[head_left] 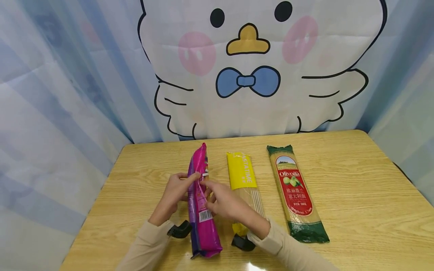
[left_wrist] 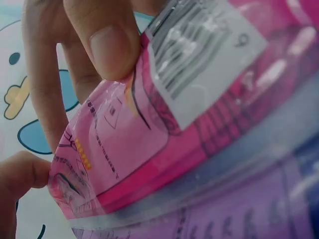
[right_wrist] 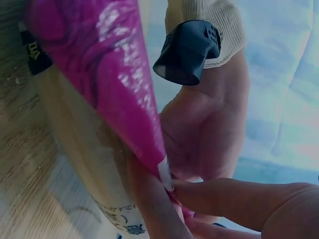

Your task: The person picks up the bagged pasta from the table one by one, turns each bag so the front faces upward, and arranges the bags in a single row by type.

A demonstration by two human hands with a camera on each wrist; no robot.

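Observation:
A long magenta and purple pasta packet point(head_left: 204, 199) stands turned on its narrow side, its barcode facing up. My left hand point(head_left: 173, 194) grips its left side, thumb over the upper face. From the right, my right hand point(head_left: 225, 201) pinches the packet's edge near the middle. The left wrist view shows the left thumb point(left_wrist: 112, 50) beside the white barcode label of the packet point(left_wrist: 134, 154). In the right wrist view, the right hand's fingers point(right_wrist: 224, 201) meet at a fold of the packet point(right_wrist: 114, 89), whose side shows tan contents; the left hand point(right_wrist: 204, 124) is behind.
A yellow-topped pasta packet point(head_left: 241, 171) lies just right of the magenta one, partly under my right forearm. Farther right lies a green-ended spaghetti packet point(head_left: 294, 184) with a red label. All are on a wooden table point(head_left: 356, 180), with a cartoon-printed curtain point(head_left: 257, 113) behind.

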